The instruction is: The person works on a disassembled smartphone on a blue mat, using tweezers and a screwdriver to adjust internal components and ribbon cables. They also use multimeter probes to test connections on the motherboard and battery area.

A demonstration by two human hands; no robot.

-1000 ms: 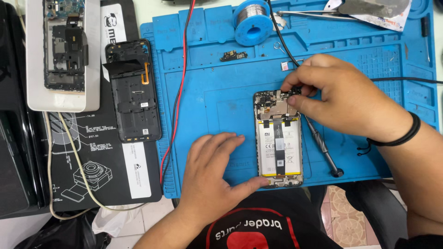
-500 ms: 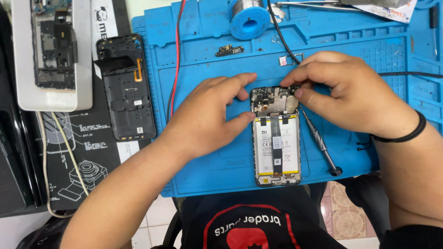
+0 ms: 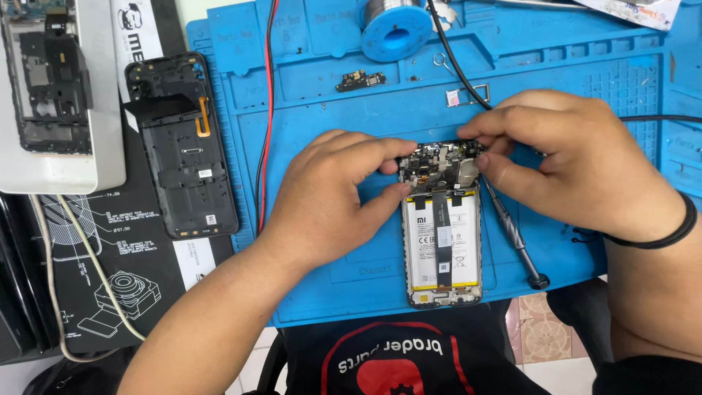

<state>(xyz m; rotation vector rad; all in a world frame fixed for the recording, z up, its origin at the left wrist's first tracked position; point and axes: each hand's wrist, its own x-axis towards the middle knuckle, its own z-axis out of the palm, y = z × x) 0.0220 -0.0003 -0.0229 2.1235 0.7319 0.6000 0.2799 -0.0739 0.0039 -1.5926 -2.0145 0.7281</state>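
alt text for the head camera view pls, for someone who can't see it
Both hands work at the top end of an opened phone lying on a blue repair mat: the left hand steadies its upper left edge, the right hand pinches at the circuit board. A screwdriver lies beside the phone, a black back cover left of the mat.

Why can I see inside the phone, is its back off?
Yes, open. The phone lies on the blue mat with battery and circuit parts bare; both the left hand and right hand touch its top.

A blue silicone work mat (image 3: pixel 307 292) covers the bench beside a black printed desk mat (image 3: pixel 124 256). Below its edge shows patterned pink floor tile (image 3: pixel 545 329), under even bright light.
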